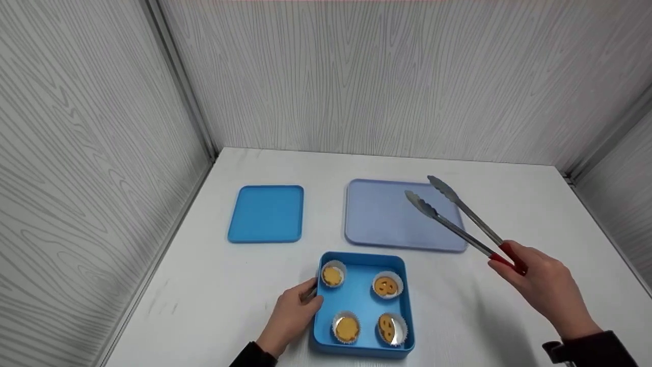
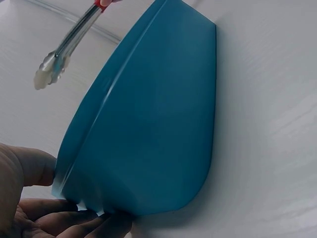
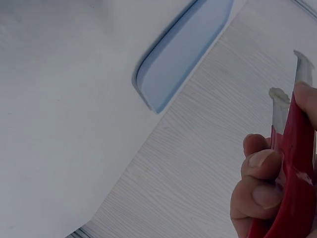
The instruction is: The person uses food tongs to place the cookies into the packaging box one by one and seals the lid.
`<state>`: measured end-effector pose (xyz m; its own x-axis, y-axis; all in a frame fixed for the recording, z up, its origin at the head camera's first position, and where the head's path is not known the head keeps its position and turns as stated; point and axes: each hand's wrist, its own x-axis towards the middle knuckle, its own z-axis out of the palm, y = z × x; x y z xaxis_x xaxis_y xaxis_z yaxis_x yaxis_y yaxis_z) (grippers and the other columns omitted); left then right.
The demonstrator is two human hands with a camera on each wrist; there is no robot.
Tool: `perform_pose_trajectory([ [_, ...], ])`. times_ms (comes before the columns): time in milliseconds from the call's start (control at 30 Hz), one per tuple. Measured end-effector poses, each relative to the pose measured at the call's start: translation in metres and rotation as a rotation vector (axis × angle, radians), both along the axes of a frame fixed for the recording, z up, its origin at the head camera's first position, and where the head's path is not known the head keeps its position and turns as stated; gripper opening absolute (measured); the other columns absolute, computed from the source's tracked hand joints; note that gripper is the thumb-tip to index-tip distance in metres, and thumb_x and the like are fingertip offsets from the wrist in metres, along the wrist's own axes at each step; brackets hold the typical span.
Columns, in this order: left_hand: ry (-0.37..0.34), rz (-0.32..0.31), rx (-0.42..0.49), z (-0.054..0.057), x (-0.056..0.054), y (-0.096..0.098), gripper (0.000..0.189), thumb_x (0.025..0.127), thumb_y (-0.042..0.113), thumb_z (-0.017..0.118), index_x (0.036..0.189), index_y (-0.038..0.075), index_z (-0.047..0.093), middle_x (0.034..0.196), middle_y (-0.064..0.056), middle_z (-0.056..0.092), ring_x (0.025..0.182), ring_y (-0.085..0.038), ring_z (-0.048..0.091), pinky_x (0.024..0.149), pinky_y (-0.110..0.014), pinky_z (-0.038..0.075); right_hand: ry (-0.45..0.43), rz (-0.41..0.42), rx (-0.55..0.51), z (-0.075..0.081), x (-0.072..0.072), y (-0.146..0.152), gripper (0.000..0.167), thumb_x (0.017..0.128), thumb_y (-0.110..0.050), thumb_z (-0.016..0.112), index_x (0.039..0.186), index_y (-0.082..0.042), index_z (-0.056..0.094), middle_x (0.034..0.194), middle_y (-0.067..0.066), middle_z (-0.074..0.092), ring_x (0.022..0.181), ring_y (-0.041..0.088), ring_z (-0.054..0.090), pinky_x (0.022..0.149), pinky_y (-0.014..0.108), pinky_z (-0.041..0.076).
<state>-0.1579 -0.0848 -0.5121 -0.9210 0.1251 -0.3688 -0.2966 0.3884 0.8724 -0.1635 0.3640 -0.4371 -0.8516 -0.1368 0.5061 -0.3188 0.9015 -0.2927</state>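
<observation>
While one hand [image 1: 547, 290] grips tongs [image 1: 463, 235], one box [image 1: 362, 300] holds four cups [image 1: 400, 329].

Left hand [image 1: 292, 314] held low, fingers [image 2: 74, 222] bent, right hand [image 1: 545, 288] raised, fingers curled inward

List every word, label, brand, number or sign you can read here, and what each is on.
None: no readable text shows in any view, whether on the tongs, blue box, cookies, blue tray or lavender tray.
</observation>
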Motion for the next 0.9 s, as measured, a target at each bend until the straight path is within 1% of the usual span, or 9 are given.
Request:
perform_pose_trajectory([
  [67,-0.002,0.001,0.0,0.0,0.0,0.0,0.058,0.101,0.023,0.061,0.152,0.001,0.047,0.154,-0.018,0.049,0.144,-0.037,0.044,0.113,-0.053,0.043,-0.014,-0.022,-0.012,-0.001,-0.002,0.002,0.041,0.079,-0.016,0.087,0.114,-0.001,0.071,0.085,0.009,0.069,0.069,0.023,0.06,0.054,0.03,0.051],
  [133,-0.003,0.001,0.001,0.001,0.0,0.0,0.058,0.101,0.023,0.061,0.152,0.002,0.047,0.154,-0.018,0.049,0.144,-0.037,0.044,0.113,-0.052,0.043,-0.022,-0.043,-0.02,-0.002,-0.005,0.004,0.038,0.081,-0.017,0.086,0.111,0.0,0.071,0.081,0.008,0.067,0.067,0.021,0.057,0.052,0.031,0.049],
  [267,-0.004,-0.002,0.0,0.001,0.0,0.0,0.058,0.101,0.024,0.061,0.152,0.002,0.046,0.155,-0.018,0.049,0.145,-0.037,0.043,0.113,-0.053,0.043,-0.05,-0.089,-0.041,-0.004,-0.008,0.008,0.024,0.086,-0.02,0.082,0.097,-0.005,0.067,0.068,0.0,0.054,0.061,0.013,0.045,0.049,0.028,0.039],
  [367,0.001,-0.006,0.007,0.001,0.001,0.0,0.058,0.101,0.024,0.061,0.153,0.002,0.045,0.155,-0.018,0.048,0.145,-0.037,0.043,0.113,-0.053,0.042,-0.088,-0.111,-0.055,-0.007,-0.009,0.012,0.021,0.091,-0.022,0.077,0.092,-0.007,0.064,0.065,-0.001,0.048,0.059,0.014,0.041,0.049,0.027,0.034],
  [433,0.007,-0.006,0.019,0.001,0.001,-0.001,0.059,0.101,0.024,0.061,0.153,0.001,0.045,0.155,-0.018,0.048,0.145,-0.036,0.043,0.114,-0.053,0.042,-0.107,-0.122,-0.056,-0.009,-0.011,0.015,0.021,0.093,-0.021,0.074,0.093,-0.004,0.062,0.065,0.002,0.047,0.059,0.016,0.041,0.049,0.028,0.033],
  [533,0.01,-0.003,0.03,0.0,0.002,-0.001,0.06,0.1,0.024,0.061,0.153,0.001,0.045,0.155,-0.018,0.048,0.145,-0.036,0.044,0.114,-0.052,0.042,-0.137,-0.142,-0.054,-0.013,-0.013,0.021,0.022,0.096,-0.019,0.07,0.098,0.002,0.061,0.066,0.005,0.049,0.059,0.019,0.043,0.049,0.03,0.034],
  [633,0.007,-0.002,0.023,0.0,0.002,0.0,0.059,0.1,0.024,0.061,0.153,0.001,0.045,0.155,-0.018,0.048,0.145,-0.036,0.044,0.113,-0.053,0.042,-0.163,-0.159,-0.061,-0.019,-0.015,0.026,0.023,0.097,-0.017,0.067,0.1,0.004,0.059,0.066,0.007,0.048,0.059,0.022,0.044,0.049,0.033,0.035],
  [733,0.001,-0.001,0.019,0.0,0.002,0.0,0.059,0.1,0.024,0.06,0.153,0.001,0.045,0.155,-0.018,0.048,0.145,-0.037,0.043,0.113,-0.053,0.042,-0.19,-0.174,-0.068,-0.024,-0.017,0.031,0.023,0.098,-0.017,0.066,0.094,0.003,0.056,0.065,0.008,0.046,0.058,0.023,0.044,0.049,0.034,0.035],
  [900,0.004,-0.002,0.019,0.001,0.002,0.0,0.059,0.1,0.023,0.06,0.153,0.001,0.045,0.155,-0.018,0.048,0.146,-0.038,0.041,0.114,-0.054,0.041,-0.24,-0.216,-0.083,-0.031,-0.02,0.038,0.029,0.1,-0.021,0.064,0.084,-0.001,0.051,0.065,0.008,0.046,0.059,0.024,0.045,0.049,0.034,0.035],
])
